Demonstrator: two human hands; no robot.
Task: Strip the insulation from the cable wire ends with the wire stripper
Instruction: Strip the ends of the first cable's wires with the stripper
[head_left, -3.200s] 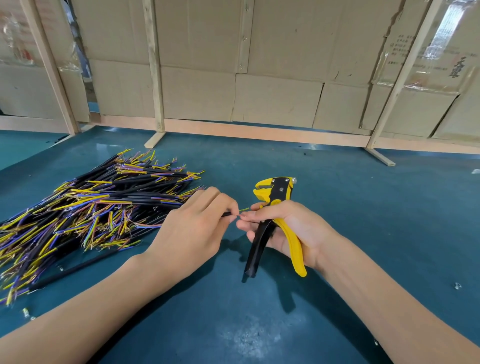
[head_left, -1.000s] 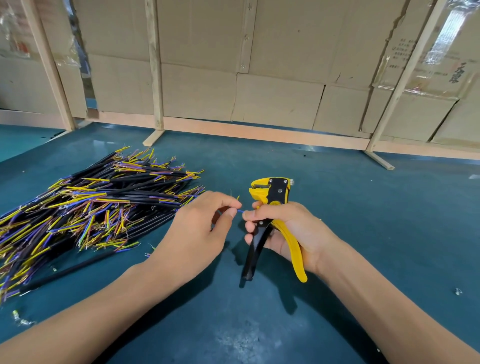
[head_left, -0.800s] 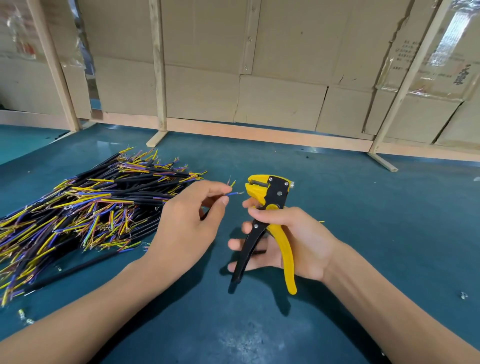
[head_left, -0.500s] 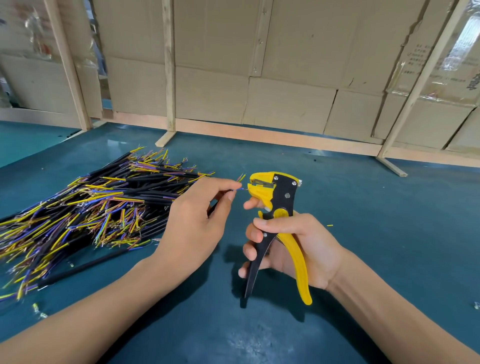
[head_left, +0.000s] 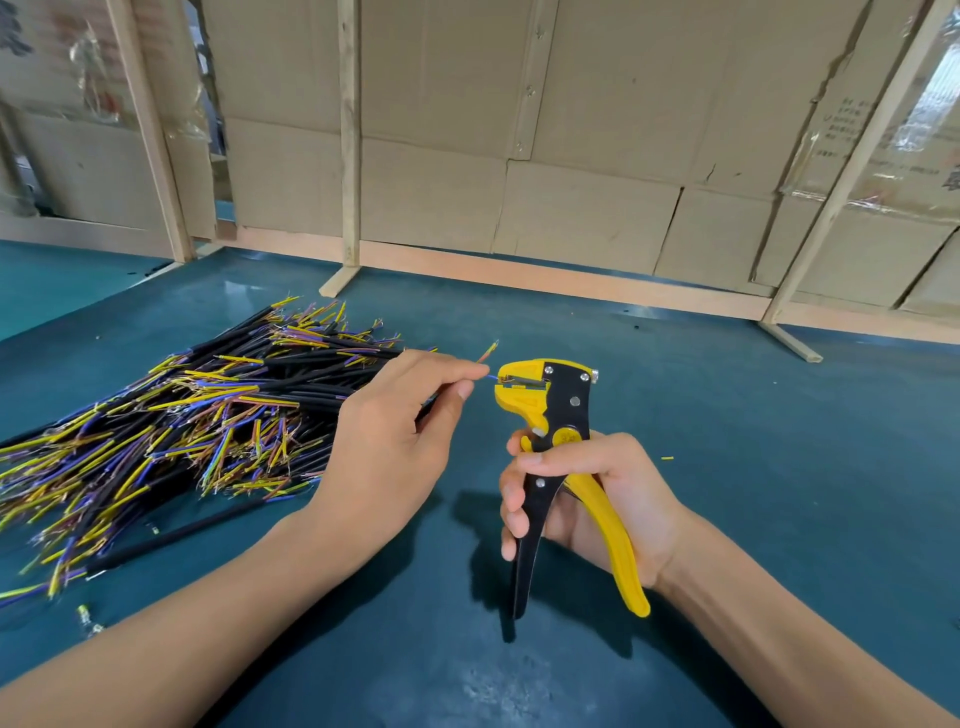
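Yellow wire stripper (head_left: 550, 410) gripped in right hand (head_left: 597, 499), left hand (head_left: 395, 441) pinching blue wire (head_left: 491, 378)

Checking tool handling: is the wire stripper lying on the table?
No, the right hand holds the wire stripper upright by its handles, above the table.

Before you lies a dark teal worktop (head_left: 779, 467). Along its far edge you see cardboard panels (head_left: 587, 218) held by pale wooden posts (head_left: 349, 130), some with clear tape (head_left: 930, 104) across them.
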